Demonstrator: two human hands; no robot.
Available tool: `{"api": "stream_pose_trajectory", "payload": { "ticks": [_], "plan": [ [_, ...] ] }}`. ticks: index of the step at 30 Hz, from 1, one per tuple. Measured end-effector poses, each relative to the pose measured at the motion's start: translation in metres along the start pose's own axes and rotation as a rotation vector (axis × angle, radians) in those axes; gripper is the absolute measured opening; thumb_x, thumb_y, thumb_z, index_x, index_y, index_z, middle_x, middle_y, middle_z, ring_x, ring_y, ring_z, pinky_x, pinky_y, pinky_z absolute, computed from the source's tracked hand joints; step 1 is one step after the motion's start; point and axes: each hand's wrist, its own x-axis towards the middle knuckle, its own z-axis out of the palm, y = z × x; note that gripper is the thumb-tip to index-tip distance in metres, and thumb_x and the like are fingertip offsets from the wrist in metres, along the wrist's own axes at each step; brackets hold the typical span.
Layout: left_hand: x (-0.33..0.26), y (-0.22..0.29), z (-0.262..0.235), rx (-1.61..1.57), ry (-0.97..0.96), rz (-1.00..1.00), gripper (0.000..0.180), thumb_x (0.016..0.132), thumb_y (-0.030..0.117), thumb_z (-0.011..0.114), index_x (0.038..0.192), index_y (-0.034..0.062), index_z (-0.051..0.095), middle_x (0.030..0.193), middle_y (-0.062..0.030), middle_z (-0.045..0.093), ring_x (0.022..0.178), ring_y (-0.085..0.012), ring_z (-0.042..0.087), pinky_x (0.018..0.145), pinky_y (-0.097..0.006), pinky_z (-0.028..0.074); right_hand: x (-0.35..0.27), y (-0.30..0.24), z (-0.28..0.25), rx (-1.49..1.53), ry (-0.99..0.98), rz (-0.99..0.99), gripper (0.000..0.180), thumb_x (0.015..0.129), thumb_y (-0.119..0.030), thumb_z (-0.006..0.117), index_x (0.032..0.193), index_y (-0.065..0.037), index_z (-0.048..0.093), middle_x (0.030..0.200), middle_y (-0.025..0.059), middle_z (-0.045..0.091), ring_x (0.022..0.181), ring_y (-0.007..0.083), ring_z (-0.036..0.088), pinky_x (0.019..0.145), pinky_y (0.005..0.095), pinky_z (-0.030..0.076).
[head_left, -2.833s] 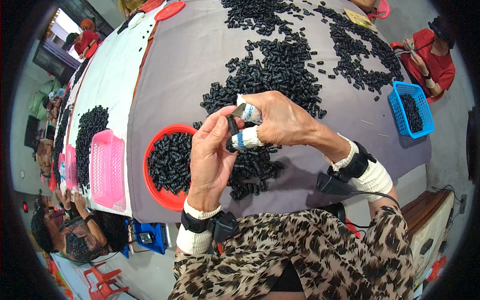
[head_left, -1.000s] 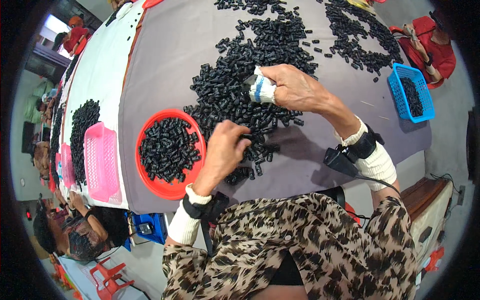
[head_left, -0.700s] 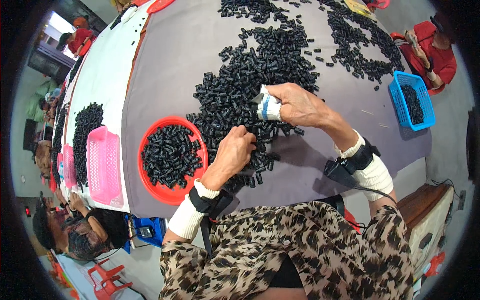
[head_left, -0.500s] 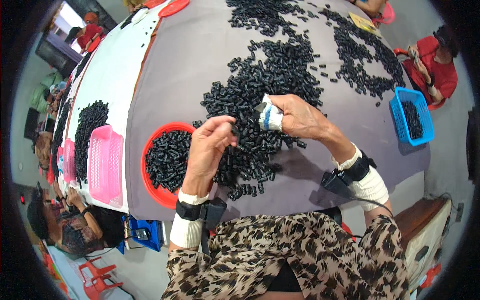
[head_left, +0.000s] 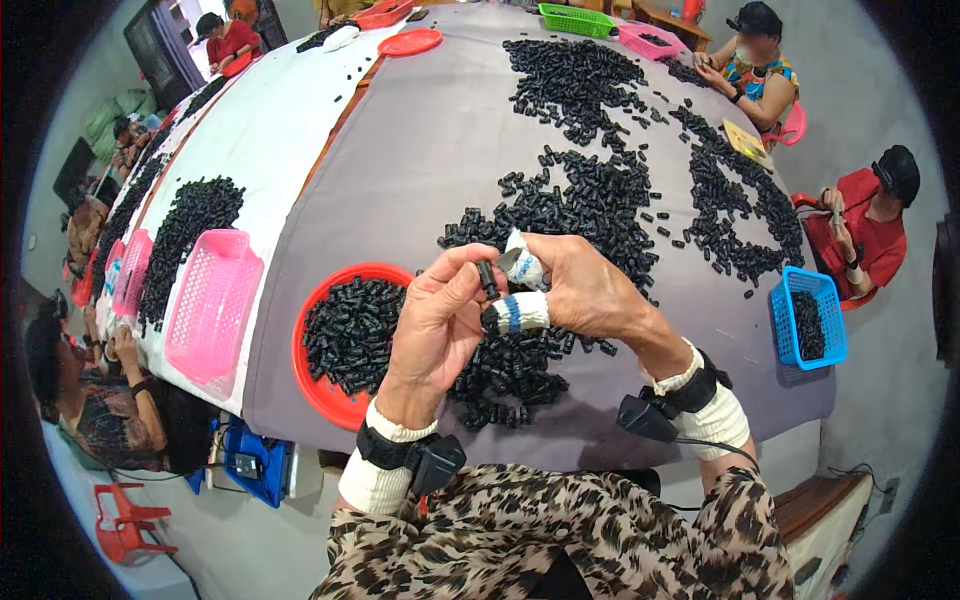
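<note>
Between the thumb and fingers of my left hand [head_left: 437, 317] is a small black ribbed plastic cylinder [head_left: 487, 279], held upright. My right hand [head_left: 592, 283] is closed close beside it, its thumb and forefinger wrapped in white cloth sleeves with blue marks. A thin grey piece like a small blade [head_left: 511, 264] shows at those fingertips, partly hidden by the cloth. Beneath and beyond both hands spreads a pile of the same black cylinders [head_left: 590, 205]. A round red basin [head_left: 301, 372], left of my left hand, holds many more.
A pink basket [head_left: 213, 305] stands on the white cloth [head_left: 270, 120] at left, beside another heap. A blue basket [head_left: 808, 315] with black pieces is at the table's right edge. Co-workers sit around the table, one in red [head_left: 870, 220] at right. Cables run from my wrist straps.
The view has tilted up, showing more of the far table. My hands have come together, bringing the black cylinder, now plainly visible, up against the right hand's wrapped fingers.
</note>
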Motion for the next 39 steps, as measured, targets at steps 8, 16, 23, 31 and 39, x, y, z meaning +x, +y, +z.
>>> {"api": "stream_pose_trajectory", "payload": {
  "ticks": [8, 16, 23, 31, 39],
  "plan": [
    [0.001, 0.003, 0.003, 0.086, 0.011, -0.020, 0.022, 0.089, 0.013, 0.055, 0.107, 0.0008, 0.056, 0.091, -0.0072, 0.061, 0.081, -0.0117, 0.059, 0.071, -0.025, 0.050, 0.002, -0.011, -0.002, -0.125, -0.029, 0.022, 0.037, 0.068, -0.033, 0.073, 0.079, -0.001, 0.056, 0.065, 0.0084, 0.057, 0.060, 0.0179, 0.055, 0.058, 0.0316, 0.044],
    [0.000, 0.001, 0.005, 0.179, 0.065, -0.027, 0.020, 0.088, 0.012, 0.056, 0.104, 0.0009, 0.058, 0.093, -0.0061, 0.062, 0.081, -0.0106, 0.059, 0.072, -0.023, 0.048, 0.001, -0.004, -0.005, -0.223, -0.058, 0.004, 0.039, 0.069, -0.032, 0.072, 0.083, 0.000, 0.055, 0.065, 0.0094, 0.056, 0.058, 0.0192, 0.053, 0.056, 0.0324, 0.043],
    [0.001, -0.001, 0.006, 0.224, 0.086, -0.028, 0.018, 0.088, 0.011, 0.055, 0.102, 0.0004, 0.059, 0.093, -0.0050, 0.062, 0.082, -0.0091, 0.058, 0.072, -0.021, 0.047, 0.000, -0.001, -0.008, -0.265, -0.103, -0.021, 0.042, 0.071, -0.035, 0.071, 0.089, 0.000, 0.055, 0.066, 0.0085, 0.055, 0.058, 0.0183, 0.051, 0.057, 0.0328, 0.042],
    [0.000, -0.002, 0.005, 0.234, 0.106, -0.024, 0.018, 0.088, 0.011, 0.055, 0.102, 0.0000, 0.059, 0.092, -0.0042, 0.062, 0.081, -0.0070, 0.057, 0.071, -0.020, 0.046, 0.001, 0.001, -0.005, -0.268, -0.126, -0.039, 0.037, 0.075, -0.030, 0.067, 0.095, 0.000, 0.055, 0.070, 0.0104, 0.059, 0.061, 0.0207, 0.055, 0.060, 0.0335, 0.044],
    [-0.001, -0.002, 0.008, 0.198, 0.069, -0.033, 0.018, 0.088, 0.010, 0.055, 0.102, -0.0004, 0.059, 0.092, -0.0044, 0.062, 0.080, -0.0077, 0.058, 0.070, -0.020, 0.047, -0.004, -0.002, -0.006, -0.217, -0.135, -0.020, 0.034, 0.075, -0.027, 0.067, 0.094, -0.001, 0.057, 0.069, 0.0075, 0.058, 0.062, 0.0135, 0.053, 0.061, 0.0307, 0.044]
  ]
}}
